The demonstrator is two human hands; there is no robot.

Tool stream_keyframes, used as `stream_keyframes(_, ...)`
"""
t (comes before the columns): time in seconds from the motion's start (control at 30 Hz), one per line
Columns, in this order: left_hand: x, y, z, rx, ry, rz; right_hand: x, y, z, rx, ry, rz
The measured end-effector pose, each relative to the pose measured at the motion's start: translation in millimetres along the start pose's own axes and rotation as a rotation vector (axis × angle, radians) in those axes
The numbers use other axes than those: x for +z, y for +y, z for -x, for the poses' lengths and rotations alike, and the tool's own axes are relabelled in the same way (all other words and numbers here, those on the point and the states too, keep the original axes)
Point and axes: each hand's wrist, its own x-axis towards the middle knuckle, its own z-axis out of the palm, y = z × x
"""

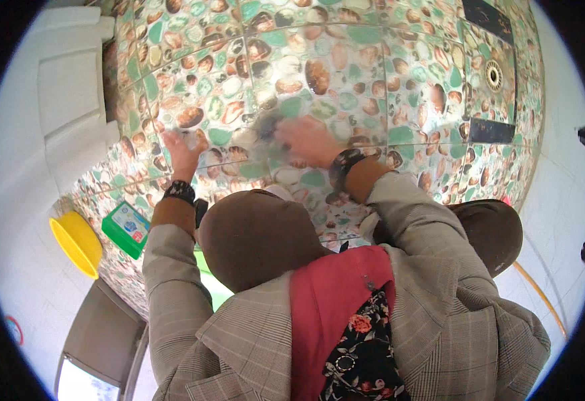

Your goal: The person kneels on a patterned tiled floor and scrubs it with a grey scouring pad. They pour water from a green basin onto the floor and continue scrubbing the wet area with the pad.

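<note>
My right hand point(311, 142) is low over the wet, pebble-patterned tile floor point(366, 63), smeared by motion. At its fingertips is a small dark grey scrubber point(267, 127), pressed to the tiles; the blur hides its exact shape. To the left, my left hand point(184, 152) rests near the floor with thumb and fingers apart and no clear object in it. Dark patterned bands circle both wrists, below pushed-up checked sleeves. Between my arms and the floor, my bent brown-clad knees point(259, 234) cover part of the tiles.
A green box-shaped package point(126, 229) and a yellow basin point(75, 244) are at the left. Bright green plastic point(211, 279) shows beside my left knee. A round floor drain point(494, 75) lies far right between dark strips. White walls point(563, 167) border the floor.
</note>
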Motion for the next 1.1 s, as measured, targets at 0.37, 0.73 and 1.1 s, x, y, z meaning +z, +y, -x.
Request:
stream_keyframes(0.37,23.8,-39.7,19.2,-0.296,-0.281,-0.319,-58.7,77.6,-83.5,0.367,0.452,0.215)
stream_keyframes(0.73,20.2,-36.1,30.5,-0.284,-0.173,-0.194,-108.3,122.2,-146.5,0.39,0.544,0.354)
stream_keyframes(1.1,12.7,-29.5,32.2,-0.301,-0.211,-0.087,-39.1,81.9,-181.9,0.067,0.22,-0.031)
